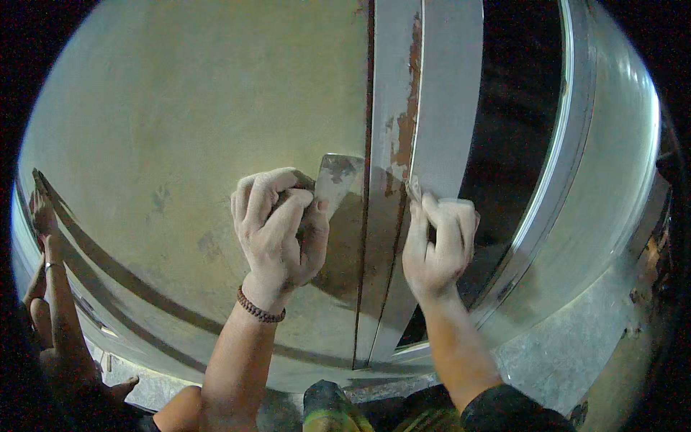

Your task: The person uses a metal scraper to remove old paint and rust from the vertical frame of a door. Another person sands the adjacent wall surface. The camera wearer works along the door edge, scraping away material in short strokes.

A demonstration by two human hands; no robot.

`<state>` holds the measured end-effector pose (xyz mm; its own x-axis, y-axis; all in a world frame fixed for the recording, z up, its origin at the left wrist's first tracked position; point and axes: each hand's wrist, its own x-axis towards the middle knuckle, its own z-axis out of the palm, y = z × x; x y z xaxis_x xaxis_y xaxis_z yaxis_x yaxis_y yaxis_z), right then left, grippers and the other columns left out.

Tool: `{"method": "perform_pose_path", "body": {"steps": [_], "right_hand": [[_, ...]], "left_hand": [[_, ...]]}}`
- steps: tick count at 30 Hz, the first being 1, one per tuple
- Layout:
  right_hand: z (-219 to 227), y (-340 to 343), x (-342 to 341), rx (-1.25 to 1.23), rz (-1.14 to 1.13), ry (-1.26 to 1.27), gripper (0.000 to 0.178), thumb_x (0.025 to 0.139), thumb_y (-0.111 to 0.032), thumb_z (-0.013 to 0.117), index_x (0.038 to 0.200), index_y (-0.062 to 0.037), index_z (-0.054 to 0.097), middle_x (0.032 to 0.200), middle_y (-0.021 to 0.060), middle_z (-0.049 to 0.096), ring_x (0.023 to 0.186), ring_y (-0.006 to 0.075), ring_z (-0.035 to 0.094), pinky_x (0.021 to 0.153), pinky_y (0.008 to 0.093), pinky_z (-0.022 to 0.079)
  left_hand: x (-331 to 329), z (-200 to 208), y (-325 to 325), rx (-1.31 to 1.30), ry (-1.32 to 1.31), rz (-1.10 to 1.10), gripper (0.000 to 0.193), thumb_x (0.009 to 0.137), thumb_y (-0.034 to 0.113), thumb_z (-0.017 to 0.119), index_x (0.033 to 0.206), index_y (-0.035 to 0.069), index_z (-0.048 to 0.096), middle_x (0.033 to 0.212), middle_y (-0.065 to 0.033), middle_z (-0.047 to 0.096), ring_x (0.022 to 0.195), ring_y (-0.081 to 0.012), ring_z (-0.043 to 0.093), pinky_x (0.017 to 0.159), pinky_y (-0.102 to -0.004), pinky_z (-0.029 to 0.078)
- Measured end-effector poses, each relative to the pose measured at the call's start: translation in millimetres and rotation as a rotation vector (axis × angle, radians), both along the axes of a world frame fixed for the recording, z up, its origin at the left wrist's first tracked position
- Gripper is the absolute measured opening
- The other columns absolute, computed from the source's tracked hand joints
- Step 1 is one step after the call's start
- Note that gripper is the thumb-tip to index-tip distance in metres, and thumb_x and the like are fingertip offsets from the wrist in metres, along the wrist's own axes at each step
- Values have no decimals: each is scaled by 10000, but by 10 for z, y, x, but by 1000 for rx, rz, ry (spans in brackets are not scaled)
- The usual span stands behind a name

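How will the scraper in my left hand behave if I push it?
The scraper probably flexes slightly, as its blade looks thin. It's likely light: the left hand holds it alone. It may slip, since the fingers look dusty.

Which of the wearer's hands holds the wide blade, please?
The left hand, bracelet at its wrist, grips the wide blade; the right hand pinches something small and unclear.

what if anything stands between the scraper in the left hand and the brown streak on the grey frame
No object visibly does; only a dark seam and a strip of grey frame lie between the scraper and the brown streak.
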<state>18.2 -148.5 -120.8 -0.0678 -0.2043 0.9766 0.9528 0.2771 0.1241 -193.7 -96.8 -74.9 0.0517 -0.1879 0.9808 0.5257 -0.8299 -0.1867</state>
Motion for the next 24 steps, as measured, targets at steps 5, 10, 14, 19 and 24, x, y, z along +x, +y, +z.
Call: {"method": "perform_pose_path", "body": {"steps": [5,10,14,19,24], "right_hand": [[-389,-278,-185,-49,69,53,233,805,29,779,1009,-40,689,855,64,588,766,262,572,729,392,411],[0,-33,15,-19,-23,-5,213,818,3,786,1003,-39,689,832,55,585,763,246,573,724,378,411],[-12,-82,24,-30,-2,51,217,811,14,778,1004,-37,694,836,64,587,770,257,575,737,371,411],[-415,-303,-130,-82,14,8,218,792,-2,775,992,-34,695,856,69,598,793,259,579,762,407,417],[246,-134,278,-111,-42,60,196,810,1,760,988,-40,691,856,67,607,800,267,583,769,399,415]], "left_hand": [[6,12,22,49,30,3,187,721,74,764,858,87,638,1004,-64,643,900,-289,582,783,-402,434],[-10,-49,2,8,12,8,165,715,57,752,827,79,633,1005,-65,643,899,-288,582,778,-397,437],[10,-114,-11,23,8,3,168,698,69,757,809,81,632,1022,-66,642,923,-293,590,802,-407,447],[16,-104,-53,-11,34,-3,168,701,105,765,806,92,634,1071,-70,650,972,-306,599,825,-419,452],[104,-144,-71,-44,77,32,163,692,113,773,801,101,653,1111,-76,654,1025,-304,595,880,-426,449]]}}
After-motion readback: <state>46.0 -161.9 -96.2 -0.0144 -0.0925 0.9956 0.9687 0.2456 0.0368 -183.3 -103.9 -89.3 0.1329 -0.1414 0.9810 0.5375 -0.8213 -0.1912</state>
